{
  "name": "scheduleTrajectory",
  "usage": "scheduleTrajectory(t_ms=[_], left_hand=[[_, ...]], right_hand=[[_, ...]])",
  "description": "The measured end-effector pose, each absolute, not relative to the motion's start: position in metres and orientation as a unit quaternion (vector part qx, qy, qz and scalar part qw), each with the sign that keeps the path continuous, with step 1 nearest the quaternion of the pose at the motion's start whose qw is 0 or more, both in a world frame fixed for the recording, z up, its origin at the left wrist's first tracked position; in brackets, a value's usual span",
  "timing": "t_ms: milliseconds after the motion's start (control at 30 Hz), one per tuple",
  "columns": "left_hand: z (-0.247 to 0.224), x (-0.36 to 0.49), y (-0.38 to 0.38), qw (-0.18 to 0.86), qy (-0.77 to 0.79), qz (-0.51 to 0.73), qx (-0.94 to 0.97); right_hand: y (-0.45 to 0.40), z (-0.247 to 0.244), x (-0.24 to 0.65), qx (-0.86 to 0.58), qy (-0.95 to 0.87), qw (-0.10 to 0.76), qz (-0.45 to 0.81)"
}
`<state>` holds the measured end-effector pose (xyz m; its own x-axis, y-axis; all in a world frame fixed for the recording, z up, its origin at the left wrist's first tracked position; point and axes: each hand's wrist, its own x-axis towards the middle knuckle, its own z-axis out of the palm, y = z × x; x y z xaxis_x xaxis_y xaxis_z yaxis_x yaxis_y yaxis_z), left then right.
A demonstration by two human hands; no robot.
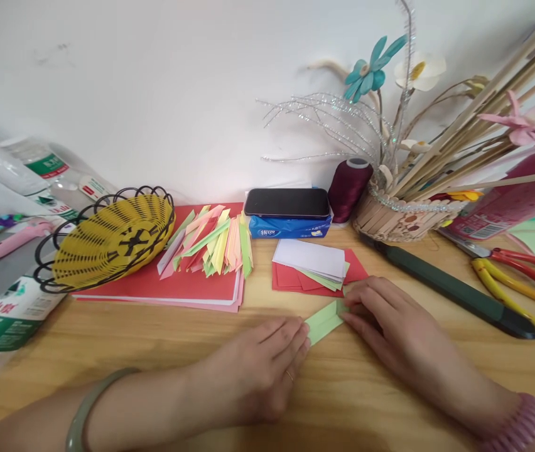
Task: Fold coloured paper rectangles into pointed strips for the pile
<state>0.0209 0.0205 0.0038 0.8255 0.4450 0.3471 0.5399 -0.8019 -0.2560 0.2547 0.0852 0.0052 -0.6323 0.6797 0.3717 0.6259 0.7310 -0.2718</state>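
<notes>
A small light green paper (324,322) with a crease along it lies low over the wooden table, between my two hands. My left hand (267,358) has its fingers pressed together on the paper's left end. At the paper's right end, my right hand (390,320) pinches the corner between thumb and fingers. Just behind the paper is a stack of white slips (309,258) on green and red paper pieces (286,277). Farther left, a pile of folded colored strips (213,242) rests on red sheets (154,282).
A yellow basket (117,242) and plastic bottles (8,314) stand left. Behind are a phone (287,202) on a blue packet (290,226), a dark thread spool (348,188) and a flower pot (399,216). A green-handled tool (456,289) and pliers (526,260) lie right.
</notes>
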Motion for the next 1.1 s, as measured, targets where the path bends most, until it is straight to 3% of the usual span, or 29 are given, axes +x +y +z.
scheduleTrajectory(t_ms=[67,167,367,733,1100], left_hand=[[0.004,0.021,0.021,0.176,-0.262,-0.131,-0.940],[0.003,0.022,0.019,0.181,-0.268,-0.125,-0.938],[0.002,0.021,0.012,0.185,-0.295,-0.088,-0.933],[0.003,0.018,0.015,0.157,-0.298,-0.139,-0.932],[0.010,0.031,0.032,0.154,-0.288,-0.197,-0.925]], right_hand=[[0.074,0.009,0.251,-0.297,-0.925,0.235,0.002],[0.055,0.009,0.242,-0.201,-0.965,0.162,-0.051],[0.051,0.003,0.248,-0.179,-0.974,0.103,-0.090],[0.068,0.006,0.278,-0.235,-0.969,0.072,-0.032],[0.068,0.001,0.279,-0.231,-0.966,0.106,0.041]])
